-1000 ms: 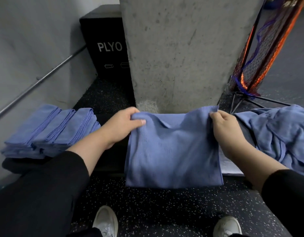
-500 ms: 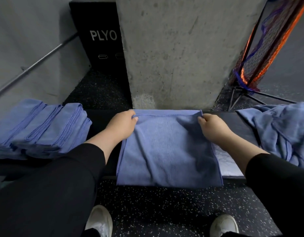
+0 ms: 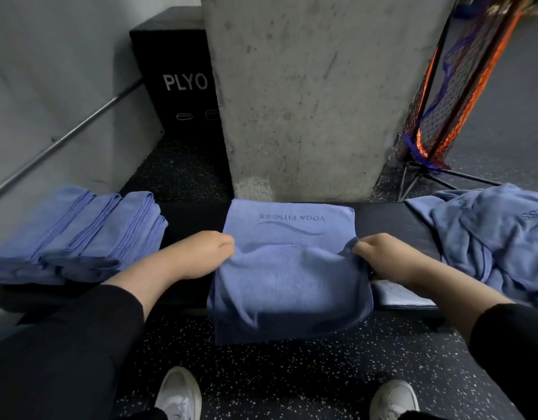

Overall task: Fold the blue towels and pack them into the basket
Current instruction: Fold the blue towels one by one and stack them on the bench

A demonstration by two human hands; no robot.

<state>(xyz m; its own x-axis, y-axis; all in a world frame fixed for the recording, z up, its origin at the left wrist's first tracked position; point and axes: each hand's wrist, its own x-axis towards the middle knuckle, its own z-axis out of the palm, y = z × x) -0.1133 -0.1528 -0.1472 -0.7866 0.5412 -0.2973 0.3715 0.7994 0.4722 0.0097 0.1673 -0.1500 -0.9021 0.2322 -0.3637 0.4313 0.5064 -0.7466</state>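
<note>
A: Where the fingers curl under the cloth, both hands have hold of one blue towel [image 3: 287, 286]. Left hand [image 3: 201, 256] pinches its left edge, right hand [image 3: 383, 257] grips its right edge, fingers bunched into the fabric.

B: Towel position?

A: Draped over the black bench [image 3: 189, 216], directly ahead. Far part lies flat on the bench top, showing "YOGA FITNESS" lettering upside down. Near part hangs over the front edge toward the speckled floor [image 3: 292, 377].

B: Other towels?

A: Stack of folded towels [image 3: 77, 234] on the bench to the left, well apart from the left hand. Heap of unfolded towels [image 3: 492, 237] on the bench to the right, near the right forearm. Pale flat sheet [image 3: 401, 294] lies on the bench just beside the held towel, under the right wrist.

B: Beyond that?

A: Concrete pillar [image 3: 316, 95] behind the bench. Black box marked "PLYO" [image 3: 177, 83] left of it. Netted stand [image 3: 455, 86] with orange and blue trim to the right. Two white shoes at bottom edge.
</note>
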